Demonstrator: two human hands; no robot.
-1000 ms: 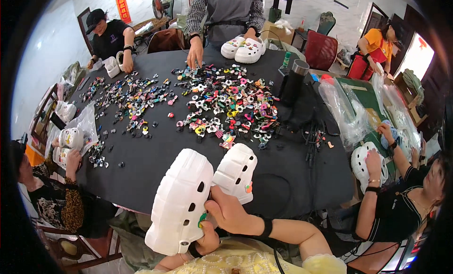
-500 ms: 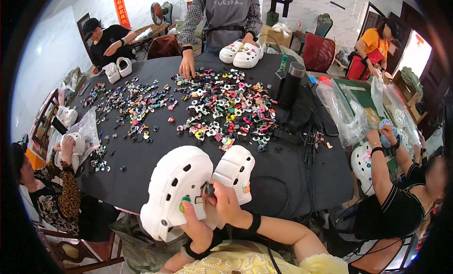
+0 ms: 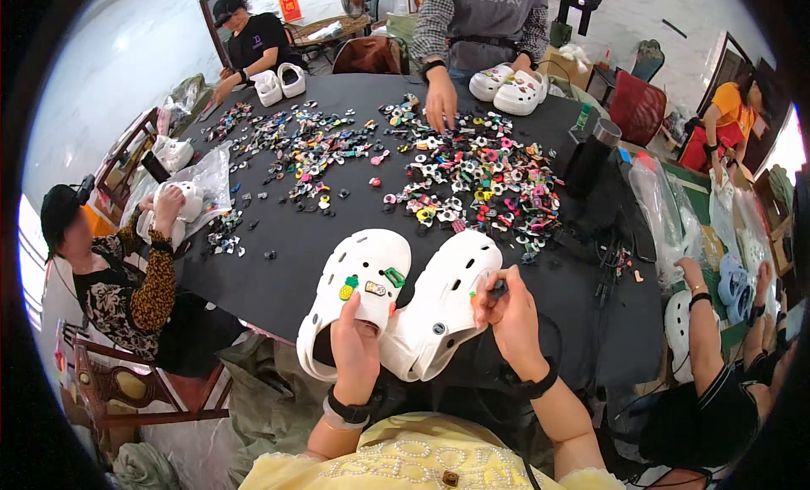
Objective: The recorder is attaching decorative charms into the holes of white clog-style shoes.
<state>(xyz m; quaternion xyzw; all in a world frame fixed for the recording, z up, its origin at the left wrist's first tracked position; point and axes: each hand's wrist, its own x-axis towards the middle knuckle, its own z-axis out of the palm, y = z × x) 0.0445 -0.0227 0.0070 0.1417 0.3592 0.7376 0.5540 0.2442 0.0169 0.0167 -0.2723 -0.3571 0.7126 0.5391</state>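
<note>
— What have you got hold of?
— My left hand [image 3: 356,348] grips one white clog [image 3: 359,292] by its opening, steadying it. My right hand [image 3: 506,317] pinches a small charm [image 3: 498,288] against the other clog [image 3: 443,304].
— And the spare charms?
— A heap [image 3: 472,182] at twelve o'clock on the black table [image 3: 287,237], within reach.

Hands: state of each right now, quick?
Left hand: closed on the left white clog.
Right hand: fingers pinched around a small dark piece at the right white clog.

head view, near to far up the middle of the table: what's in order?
Left hand and right hand → pair of white clogs they hold → bare black tabletop → pile of small colourful shoe charms → another person's hand reaching into it → second pair of white clogs at the far edge.
</note>
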